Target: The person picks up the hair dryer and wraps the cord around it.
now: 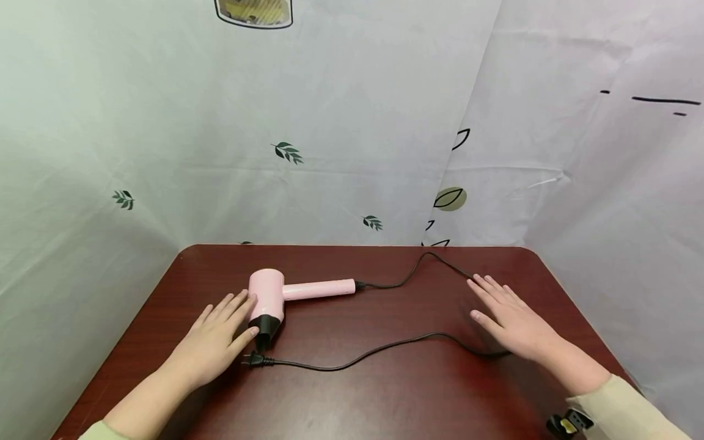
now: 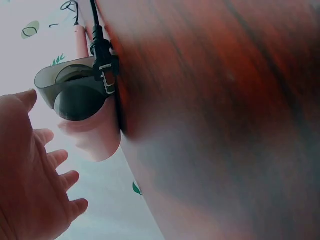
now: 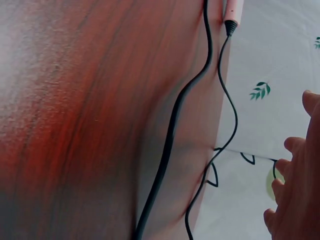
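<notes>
A pink hair dryer [image 1: 267,293] with a dark nozzle [image 1: 266,330] lies on the table, its handle [image 1: 320,289] pointing right. From the handle's end a black cord [image 1: 385,347] loops out to the right and comes back to a two-pin plug [image 1: 257,360] just below the nozzle. My left hand [image 1: 211,342] hovers with straight fingers beside the dryer's head; in the left wrist view it holds nothing. Over the right bend of the cord is my right hand [image 1: 514,321], fingers extended, also holding nothing. It hides part of the cord.
The dark red-brown table [image 1: 352,403] has rounded far corners. White sheeting [image 1: 352,122] with leaf prints hangs behind it and along both sides. A dark band with a yellow piece [image 1: 569,423] sits at the right sleeve.
</notes>
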### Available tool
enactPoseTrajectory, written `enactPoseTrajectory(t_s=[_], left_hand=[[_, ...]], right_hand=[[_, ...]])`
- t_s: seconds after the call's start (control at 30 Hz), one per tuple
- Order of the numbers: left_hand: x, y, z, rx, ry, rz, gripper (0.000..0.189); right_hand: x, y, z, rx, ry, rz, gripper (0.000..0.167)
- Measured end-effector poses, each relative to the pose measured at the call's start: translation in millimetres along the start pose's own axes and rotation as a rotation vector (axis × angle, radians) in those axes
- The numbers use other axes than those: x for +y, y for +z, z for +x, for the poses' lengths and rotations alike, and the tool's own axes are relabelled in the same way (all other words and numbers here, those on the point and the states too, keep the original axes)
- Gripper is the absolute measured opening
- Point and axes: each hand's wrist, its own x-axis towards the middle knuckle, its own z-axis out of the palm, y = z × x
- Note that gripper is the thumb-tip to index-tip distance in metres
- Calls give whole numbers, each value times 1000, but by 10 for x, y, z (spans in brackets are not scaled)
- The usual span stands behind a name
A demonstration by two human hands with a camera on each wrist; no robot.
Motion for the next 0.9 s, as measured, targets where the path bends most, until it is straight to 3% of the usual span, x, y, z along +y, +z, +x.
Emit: enactPoseTrajectory(t_s=[0.5,0.9], left_hand=[[-25,9,-64,-7,-16,-54,71],[-23,12,-85,-3,-30,-71,73]], right_hand=[[3,-66,-100,8,-1,-18,64],[-20,28,-109,0,-4,-11,65]])
